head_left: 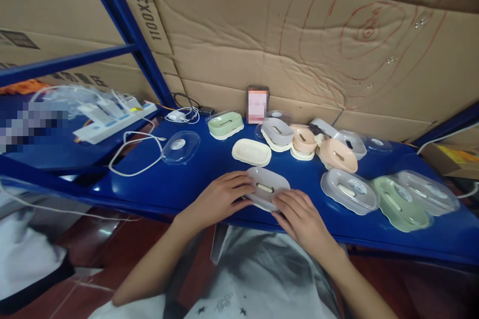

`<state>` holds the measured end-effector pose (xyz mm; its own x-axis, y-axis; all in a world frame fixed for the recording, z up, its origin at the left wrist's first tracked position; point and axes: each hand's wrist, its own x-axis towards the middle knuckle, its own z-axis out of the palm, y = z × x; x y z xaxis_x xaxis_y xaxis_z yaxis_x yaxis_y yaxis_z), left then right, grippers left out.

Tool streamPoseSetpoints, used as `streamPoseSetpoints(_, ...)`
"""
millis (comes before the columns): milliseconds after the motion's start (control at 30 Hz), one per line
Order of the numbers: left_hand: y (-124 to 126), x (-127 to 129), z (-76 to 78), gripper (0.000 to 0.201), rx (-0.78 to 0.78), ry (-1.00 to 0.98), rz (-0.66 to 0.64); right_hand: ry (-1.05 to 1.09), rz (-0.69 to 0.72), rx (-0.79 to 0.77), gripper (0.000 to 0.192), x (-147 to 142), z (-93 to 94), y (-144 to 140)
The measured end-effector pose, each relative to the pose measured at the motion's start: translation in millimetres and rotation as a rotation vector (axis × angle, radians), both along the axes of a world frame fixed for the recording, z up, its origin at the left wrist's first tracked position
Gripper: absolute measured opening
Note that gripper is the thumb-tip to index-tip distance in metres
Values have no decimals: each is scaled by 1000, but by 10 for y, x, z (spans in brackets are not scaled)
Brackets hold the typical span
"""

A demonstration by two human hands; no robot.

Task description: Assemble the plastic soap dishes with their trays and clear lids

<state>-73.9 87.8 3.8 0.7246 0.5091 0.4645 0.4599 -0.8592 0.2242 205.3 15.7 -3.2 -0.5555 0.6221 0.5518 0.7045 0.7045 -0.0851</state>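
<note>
the grey translucent oval plastic soap dish with a slot in its top (266,188) sits on its cream base at the near edge of the glossy blue metal shelf (179,184), right in front of the person. it looks light and stiff, thin-walled and smooth, so probably a little slippery and easy to skid on the glossy surface; the short rounded ends, where the rim overhangs, seem the safest places to grip, rather than the slotted top.

the left hand (220,198) lies half open at the dish's left end, fingers stretched flat along the rim and touching it, thumb tucked below; it presses against the dish rather than closing round it. the right hand (301,217) rests on the near right corner of the dish, fingers loosely curved with the tips on the edge, also not clenched. whether either thumb hooks under the base cannot be told.

just behind the dish lies a cream oval plastic tray (251,152). further behind and to its left is a pale green soap dish (225,125), and well left a clear oval lid (181,147) beside a loose white cable (132,157). to the dish's right stands a clear-lidded dish (349,191), then a green one under a clear cover (401,204).
</note>
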Motion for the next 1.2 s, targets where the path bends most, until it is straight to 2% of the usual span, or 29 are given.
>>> streamPoseSetpoints(267, -229, 56, -97, 20, 176, 56, 93, -35, 7, 9, 19, -1, -57, 21)
streamPoseSetpoints(400, -195, -33, -67, 24, 119, 16, 56, -23, 21, -25, 23, 1, -41, 22)
streamPoseSetpoints(433, -158, -99, -34, 25, 103, -12, 84, -12, 27, -31, 24, 4, -36, 25)
streamPoseSetpoints(467, -108, -183, 7, 26, 98, -49, 154, -2, 33, -36, 25, 7, -31, 28)
streamPoseSetpoints(500, -46, -283, 51, 28, 104, -89, 281, 5, 37, -39, 26, 10, -27, 31)
streamPoseSetpoints(567, 104, -510, 128, 34, 125, -138, 654, 17, 40, -44, 27, 13, -23, 34)
streamPoseSetpoints(633, 256, -730, 157, 53, 72, -71, 1000, 29, 34, -48, 28, 14, -25, 33)
streamPoseSetpoints(667, 321, -823, 147, 59, 3, -8, 1097, 32, 33, -50, 28, 14, -26, 33)
streamPoseSetpoints(733, 406, -960, 82, 62, -138, 96, 1157, 32, 40, -53, 28, 15, -25, 34)
streamPoseSetpoints(800, 418, -1034, -5, 59, -198, 91, 1096, 36, 51, -60, 28, 21, -19, 35)
streamPoseSetpoints(900, 302, -1060, -57, 53, -156, -124, 928, 57, 62, -94, 29, 37, -7, 33)
streamPoseSetpoints(967, 167, -1030, 3, 48, -167, -294, 795, 64, 56, -132, 34, 51, -12, 21)
streamPoseSetpoints(1033, 30, -948, 113, 44, -204, -397, 623, 81, 2, -176, 49, 69, -36, 2)
streamPoseSetpoints(1133, -99, -699, 246, 41, -222, -341, 273, 168, -96, -195, 81, 105, -96, -28)
streamPoseSetpoints(1200, -106, -473, 257, 42, -227, -237, 87, 227, -104, -174, 93, 130, -129, -33)
